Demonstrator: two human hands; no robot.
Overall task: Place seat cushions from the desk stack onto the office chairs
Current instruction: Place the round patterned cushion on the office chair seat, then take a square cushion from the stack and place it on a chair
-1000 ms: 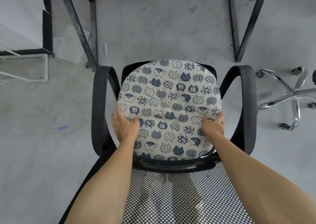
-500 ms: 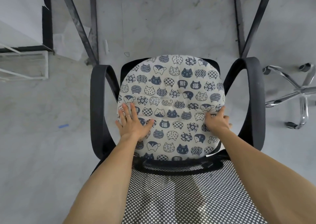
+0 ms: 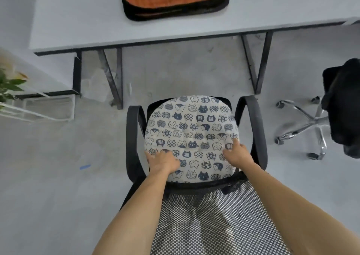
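On the seat of the nearer office chair (image 3: 260, 134) lies the cat-print cushion (image 3: 191, 130), between the armrests and covering nearly the whole seat. The person reaches over the mesh backrest (image 3: 214, 225). Their left hand (image 3: 163, 162) presses the cushion's near left part with fingers spread fairly flat. The right hand (image 3: 236, 155) rests on its near right part, fingers loosely bent. Neither hand seems to grip anything. A forward shove from here could, I think, slide the cushion off the front edge or roll the chair toward the desk (image 3: 87, 21). I count two hands and two cushions; the orange cushion (image 3: 175, 1) on the desk has a dark layered edge that may hide more. I count two chairs too, and the second chair (image 3: 341, 106), on the right, shows no cushion.
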